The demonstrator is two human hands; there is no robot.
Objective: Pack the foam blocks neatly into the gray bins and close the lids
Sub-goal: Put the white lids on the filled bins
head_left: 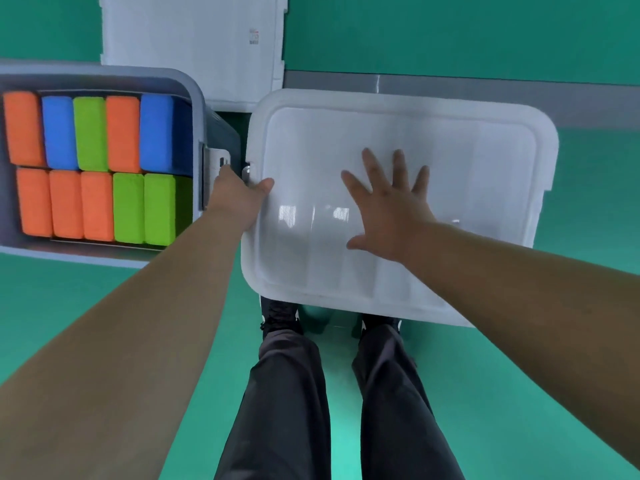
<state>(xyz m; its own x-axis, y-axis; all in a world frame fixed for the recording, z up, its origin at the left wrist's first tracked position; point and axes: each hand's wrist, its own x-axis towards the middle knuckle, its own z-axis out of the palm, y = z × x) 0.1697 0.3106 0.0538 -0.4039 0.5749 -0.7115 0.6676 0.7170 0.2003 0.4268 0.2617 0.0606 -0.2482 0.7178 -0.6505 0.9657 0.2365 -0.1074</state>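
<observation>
While ten foam blocks (91, 133) fill one bin (196, 98), left fingers (265, 186) grip the lid (467, 168), right fingers (372, 169) lie spread.

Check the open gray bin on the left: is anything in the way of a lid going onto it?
Nothing visible. The foam blocks lie in two rows inside the gray bin, none over its rim. The left hand grips the white lid beside it; the right hand presses flat on it.

lid (398, 140) white | bin (194, 88) gray | blocks (90, 168) orange, blue, green | floor (519, 358) probably teal
</observation>
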